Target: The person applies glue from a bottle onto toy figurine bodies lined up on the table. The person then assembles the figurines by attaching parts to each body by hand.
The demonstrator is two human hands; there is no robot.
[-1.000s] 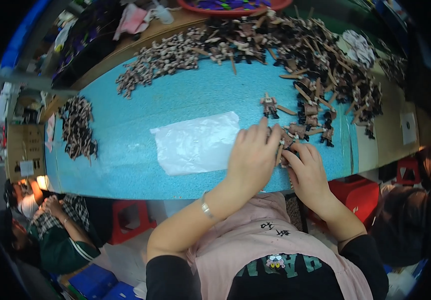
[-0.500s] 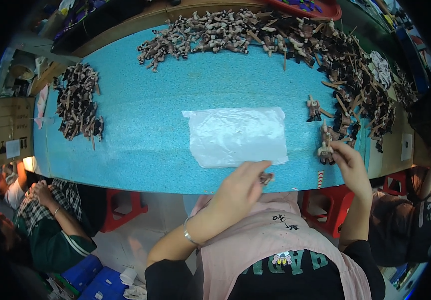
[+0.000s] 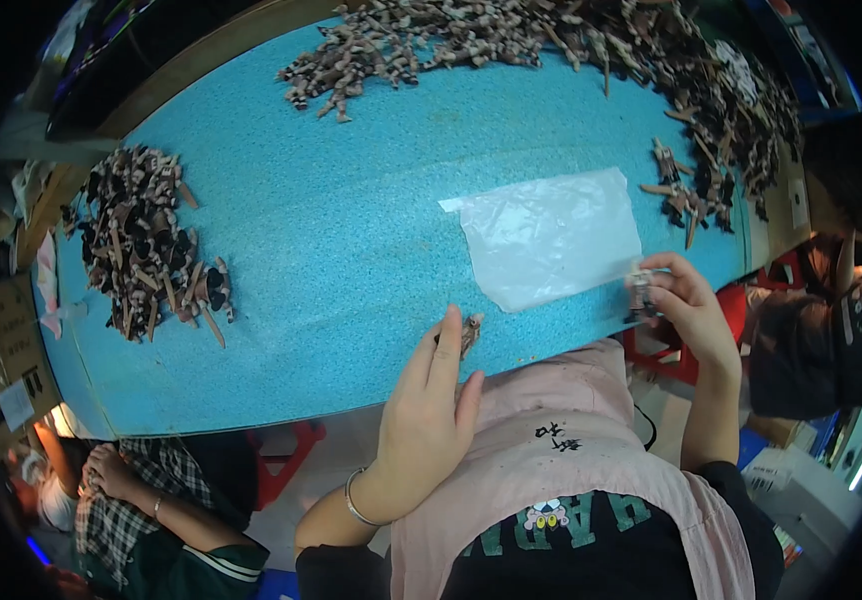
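Note:
My left hand is over the near edge of the blue table, its fingers stretched and the thumb apart. A small brown-and-beige toy figure is beside its index finger, partly hidden by it; it looks loose rather than pinched. Farther right, my right hand pinches another toy figure upright between thumb and fingers. That figure is at the near right corner of a clear plastic sheet on the table. Its lower part is over the table's near edge.
A heap of similar figures lies at the left. A larger heap runs along the far side and down the right, with a few figures at its near end. A seated person is at the lower left. Red stools stand below the table.
The view has turned left. My left hand has moved left along the edge with its figure, fingers straightening. My right hand has lifted a figure from the right-hand group and brought it toward me.

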